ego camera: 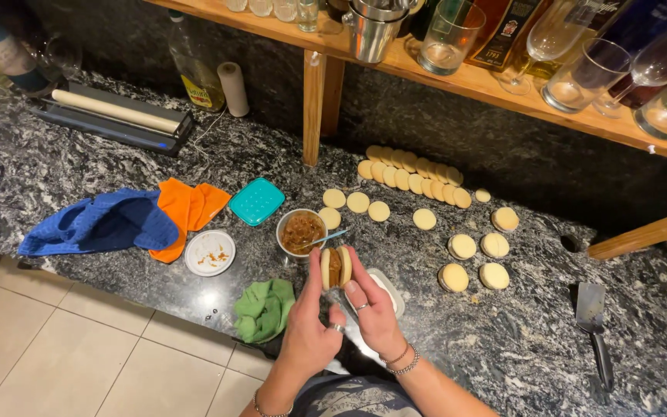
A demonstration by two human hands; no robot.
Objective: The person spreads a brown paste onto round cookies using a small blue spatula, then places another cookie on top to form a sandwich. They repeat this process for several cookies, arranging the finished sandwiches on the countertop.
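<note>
Left hand [308, 320], right hand [374, 309] pinch sandwich cookie [335, 267]; filling mostly hidden.

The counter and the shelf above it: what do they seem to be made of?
The counter looks like polished stone, perhaps granite: dark with white speckled veins and a glossy reflection. The shelf looks like plain light wood, with visible grain and a wooden post.

Head-worn view, steeply down onto countertop [457, 363]

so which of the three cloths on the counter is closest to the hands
The green cloth, crumpled at the counter's front edge just beside the left hand. The blue cloth and orange cloth lie farther off to the left.
</note>
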